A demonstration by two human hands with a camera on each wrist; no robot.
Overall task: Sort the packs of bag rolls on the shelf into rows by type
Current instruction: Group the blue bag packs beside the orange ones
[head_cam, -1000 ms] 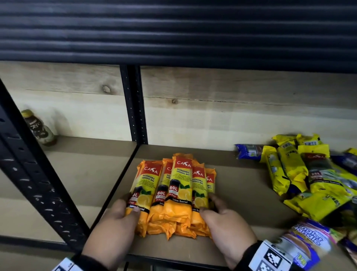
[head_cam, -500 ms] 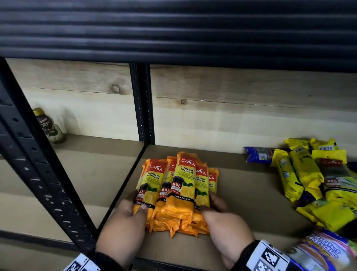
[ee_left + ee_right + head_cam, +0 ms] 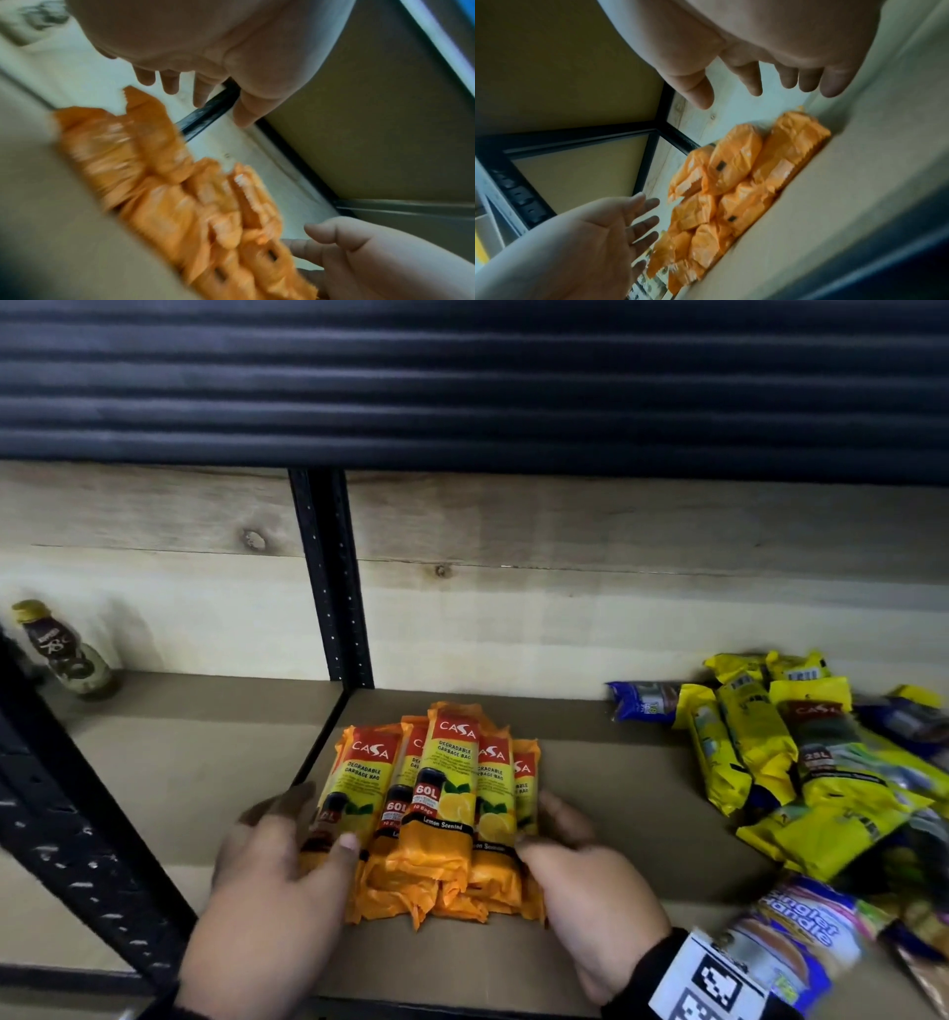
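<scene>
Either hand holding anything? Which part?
Neither grips. Left hand and right hand, fingers straight, flank the orange packs at their near sides; contact can't be told.

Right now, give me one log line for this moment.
step: squaring orange row | left hand: open, beside orange packs | right hand: open, other side | yellow packs: unsorted, right | shelf

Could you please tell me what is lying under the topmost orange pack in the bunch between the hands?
The topmost orange pack rests on other orange packs of its type; the shelf board beneath them is covered.
</scene>
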